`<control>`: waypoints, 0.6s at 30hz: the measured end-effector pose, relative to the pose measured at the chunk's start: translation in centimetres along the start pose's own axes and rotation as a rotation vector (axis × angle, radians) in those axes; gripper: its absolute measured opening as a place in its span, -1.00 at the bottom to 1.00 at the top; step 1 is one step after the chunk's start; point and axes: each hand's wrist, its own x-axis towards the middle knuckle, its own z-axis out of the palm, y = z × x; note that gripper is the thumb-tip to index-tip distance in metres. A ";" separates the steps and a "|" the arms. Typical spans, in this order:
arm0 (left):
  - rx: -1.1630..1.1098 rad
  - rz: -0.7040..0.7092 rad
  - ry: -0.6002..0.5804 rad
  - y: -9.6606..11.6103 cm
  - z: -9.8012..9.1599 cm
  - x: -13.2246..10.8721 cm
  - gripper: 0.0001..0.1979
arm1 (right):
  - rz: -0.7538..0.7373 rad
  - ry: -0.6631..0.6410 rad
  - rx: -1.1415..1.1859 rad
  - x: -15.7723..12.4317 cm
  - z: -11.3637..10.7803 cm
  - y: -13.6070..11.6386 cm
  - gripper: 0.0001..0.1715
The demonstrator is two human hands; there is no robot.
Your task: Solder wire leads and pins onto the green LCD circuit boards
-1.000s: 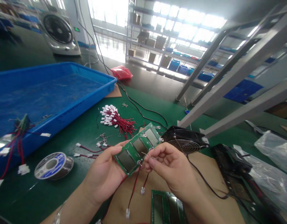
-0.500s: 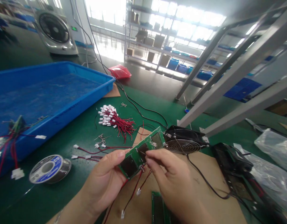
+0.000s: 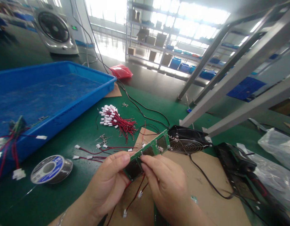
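Note:
A long green circuit board (image 3: 134,169) with dark rectangular areas is held tilted above a brown board. My left hand (image 3: 106,182) grips its near left end, the thumb lying on top. My right hand (image 3: 167,180) is closed in a pinch against the middle of the board; whatever sits between its fingertips is too small to make out. Coiled metal springs (image 3: 161,148) stand out toward the far end. Red and black wires with white connectors (image 3: 140,194) hang below. Another green circuit board (image 3: 158,216) lies mostly hidden under my right forearm.
Bundled red wires with white plugs (image 3: 110,116) lie behind, near loose metal pieces (image 3: 102,139). A solder spool (image 3: 51,169) and blue tray (image 3: 74,110) are left. A black fan (image 3: 189,139), soldering iron (image 3: 262,186) and metal frame legs (image 3: 220,84) stand right.
My right hand has shifted left along the circuit board, toward my left hand. The board's angle has changed slightly, and the lower circuit board is now more covered.

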 end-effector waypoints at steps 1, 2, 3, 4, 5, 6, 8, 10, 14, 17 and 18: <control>0.008 0.006 -0.004 0.0 0.0 0.0 -0.88 | 0.000 -0.001 -0.003 0.0 0.0 0.0 -0.83; 0.015 0.011 -0.006 0.0 0.1 0.0 -0.88 | -0.002 0.003 -0.005 0.0 0.1 0.0 -0.83; 0.020 0.017 -0.004 0.0 0.0 0.0 -0.88 | -0.001 0.009 -0.006 -0.1 0.1 -0.1 -0.83; 0.023 0.021 -0.001 0.0 0.0 -0.1 -0.88 | 0.003 0.017 -0.006 -0.1 0.1 -0.1 -0.83; 0.025 0.024 0.000 -0.1 0.0 -0.1 -0.88 | 0.004 0.027 -0.007 -0.1 0.2 -0.1 -0.83; 0.027 0.024 0.001 -0.1 0.0 -0.1 -0.88 | 0.004 0.034 -0.011 -0.2 0.2 -0.2 -0.83; 0.037 0.026 0.003 -0.1 0.0 -0.1 -0.88 | -0.001 0.042 -0.029 -0.2 0.2 -0.2 -0.83; 0.067 0.037 0.014 -0.1 0.0 -0.2 -0.87 | -0.015 0.042 -0.049 -0.1 0.1 -0.3 -0.83; 0.258 0.184 0.051 0.0 0.1 -0.8 -0.83 | -0.029 0.022 -0.049 0.2 -0.4 -0.8 -0.83; 0.481 0.345 0.089 0.0 0.0 -1.3 -0.81 | -0.015 -0.007 -0.026 0.5 -0.8 -1.3 -0.81; 0.521 0.378 0.097 0.0 0.0 -1.5 -0.81 | -0.002 -0.018 -0.019 0.6 -1.0 -1.4 -0.81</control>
